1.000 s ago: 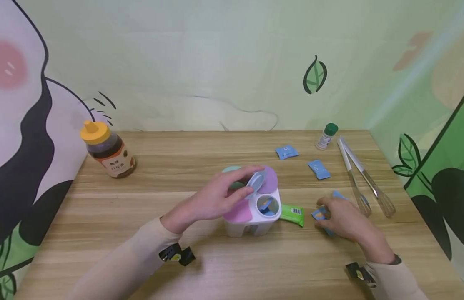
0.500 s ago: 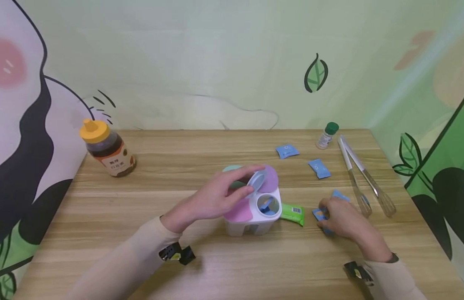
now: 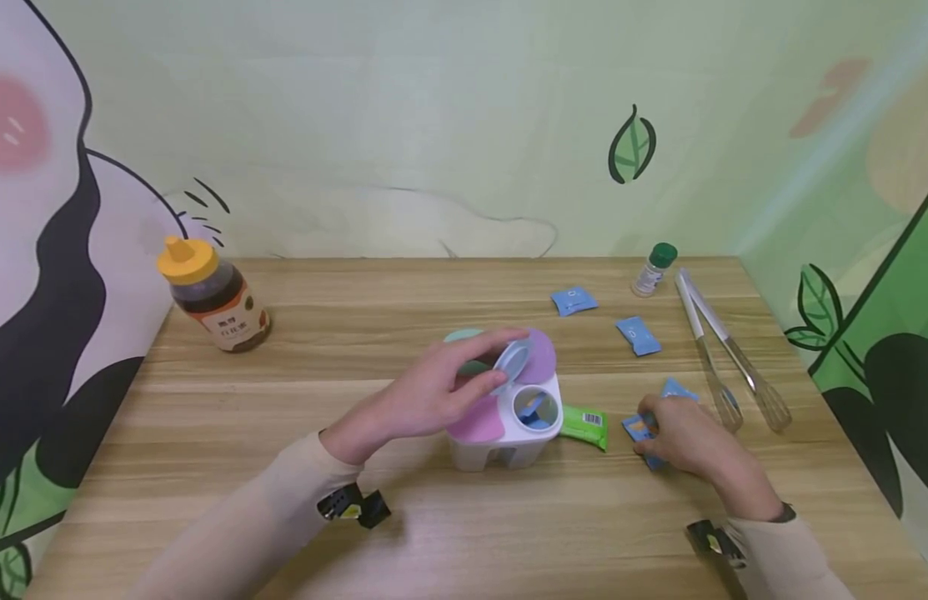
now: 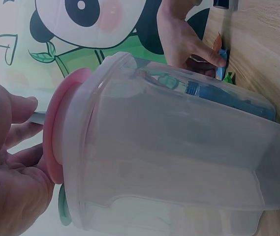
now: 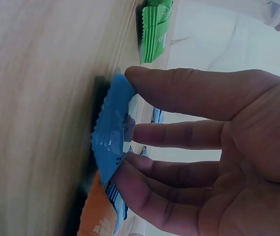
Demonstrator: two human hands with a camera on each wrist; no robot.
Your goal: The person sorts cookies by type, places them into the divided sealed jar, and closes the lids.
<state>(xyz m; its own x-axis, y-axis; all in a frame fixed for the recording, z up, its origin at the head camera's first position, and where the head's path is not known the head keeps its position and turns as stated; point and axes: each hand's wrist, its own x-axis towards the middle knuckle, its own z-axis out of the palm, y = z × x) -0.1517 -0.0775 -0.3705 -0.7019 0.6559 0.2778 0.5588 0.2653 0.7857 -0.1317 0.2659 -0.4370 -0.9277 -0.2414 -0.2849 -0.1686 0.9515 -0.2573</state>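
Observation:
My left hand (image 3: pixel 433 387) pinches the raised light-blue lid (image 3: pixel 514 361) of a white container (image 3: pixel 467 457) with several round lids. Beneath that lid a round opening shows small blue packets (image 3: pixel 535 412) inside. The other lids, pink (image 3: pixel 479 423), purple (image 3: pixel 540 358) and green (image 3: pixel 464 337), lie flat; the hand partly covers the green one. To the right, my right hand (image 3: pixel 684 433) is down at a group of packets, thumb and fingertips at opposite ends of a blue packet (image 5: pixel 111 128). An orange packet (image 5: pixel 98 211) lies right beside it.
A green packet (image 3: pixel 586 428) lies against the container's right side. Farther back are two blue packets (image 3: pixel 574 301), a green-capped shaker jar (image 3: pixel 654 269) and metal tongs (image 3: pixel 722 346). A yellow-capped honey jar (image 3: pixel 219 300) stands at the back left.

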